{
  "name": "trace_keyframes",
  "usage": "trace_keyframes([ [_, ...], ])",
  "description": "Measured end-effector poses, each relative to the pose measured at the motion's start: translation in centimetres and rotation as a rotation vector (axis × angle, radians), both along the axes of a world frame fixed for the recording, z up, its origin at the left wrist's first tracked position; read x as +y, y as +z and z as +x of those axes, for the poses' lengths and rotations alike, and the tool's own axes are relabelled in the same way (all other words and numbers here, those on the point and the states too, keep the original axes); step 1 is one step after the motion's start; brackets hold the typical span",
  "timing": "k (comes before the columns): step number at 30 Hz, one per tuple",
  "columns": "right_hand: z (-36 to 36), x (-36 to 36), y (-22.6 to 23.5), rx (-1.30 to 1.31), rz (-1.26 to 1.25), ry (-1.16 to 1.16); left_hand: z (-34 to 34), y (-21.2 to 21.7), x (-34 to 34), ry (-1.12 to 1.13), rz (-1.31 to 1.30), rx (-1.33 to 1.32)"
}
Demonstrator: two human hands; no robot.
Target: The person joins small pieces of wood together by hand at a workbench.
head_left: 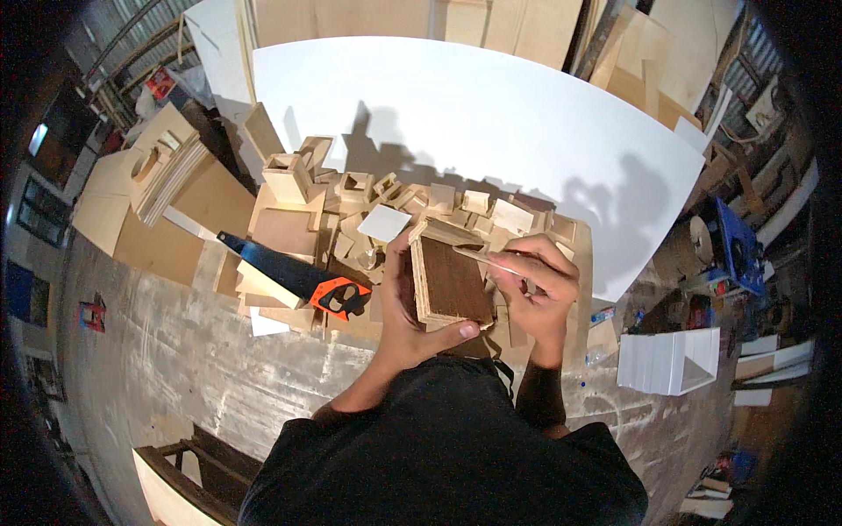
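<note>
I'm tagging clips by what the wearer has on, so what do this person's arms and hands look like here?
Both forearms come up from the lower edge bare, with no long sleeves. The left hand and right hand wear no gloves, and no rings, watch or wristband can be made out. A dark, black-looking short-sleeved top covers the shoulders and upper arms. No markings show on the arms at this size.

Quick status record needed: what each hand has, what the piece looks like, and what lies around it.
left hand: grips the small plywood box from its left side, thumb under the near edge
right hand: holds a thin stick with its tip at the box's upper edge
box: pale plywood frame, dark brown panel facing up
left of box: handsaw, orange and black handle
behind: pile of plywood offcuts, large white board
</note>
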State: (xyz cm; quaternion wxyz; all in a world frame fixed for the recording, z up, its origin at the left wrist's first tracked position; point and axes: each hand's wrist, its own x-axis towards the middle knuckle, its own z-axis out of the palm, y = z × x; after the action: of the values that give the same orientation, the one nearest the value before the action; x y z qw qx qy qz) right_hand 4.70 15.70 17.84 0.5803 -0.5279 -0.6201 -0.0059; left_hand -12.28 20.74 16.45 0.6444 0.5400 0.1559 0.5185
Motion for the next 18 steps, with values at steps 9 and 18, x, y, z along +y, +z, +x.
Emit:
trace_keyframes([
  [9, 0.4, -1.2, 0.5, 0.033, -0.030, 0.059, -0.3, -0.5, -2.5, 0.089, -0.077, 0.037],
  [18, 1.8, -3.8, 0.2, 0.027, -0.109, 0.100, 0.5, -0.9, -5.7, 0.188, -0.052, 0.086],
])
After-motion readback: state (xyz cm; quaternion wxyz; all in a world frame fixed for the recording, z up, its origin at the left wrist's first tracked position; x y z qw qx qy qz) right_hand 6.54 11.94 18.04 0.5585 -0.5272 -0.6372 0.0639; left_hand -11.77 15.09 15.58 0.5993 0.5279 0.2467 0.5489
